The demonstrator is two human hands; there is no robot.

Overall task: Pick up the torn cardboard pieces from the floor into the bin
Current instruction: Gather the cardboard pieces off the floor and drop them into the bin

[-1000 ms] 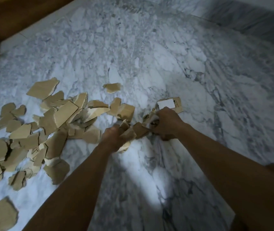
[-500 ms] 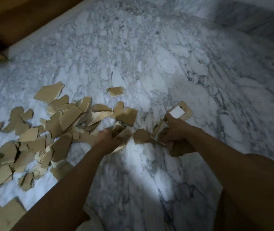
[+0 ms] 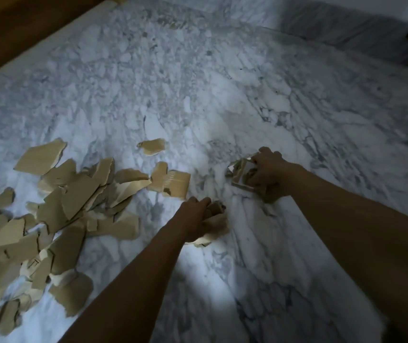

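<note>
Currently, head view: clenching crumpled tan cardboard scraps in the left hand; gripping a bigger wad in the right hand; most torn tan cardboard pieces heaped on white veined marble floor; no bin visible; likely to shed scraps from overfull fists.

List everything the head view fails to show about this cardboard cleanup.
Bin: outside the head view entirely.
Cardboard pile: cut off by the frame's left edge; total unknown.
Pieces in left hand: mostly under the hand; count unclear.
Bundle in right hand: fingers and dim blur hide the count.
</note>
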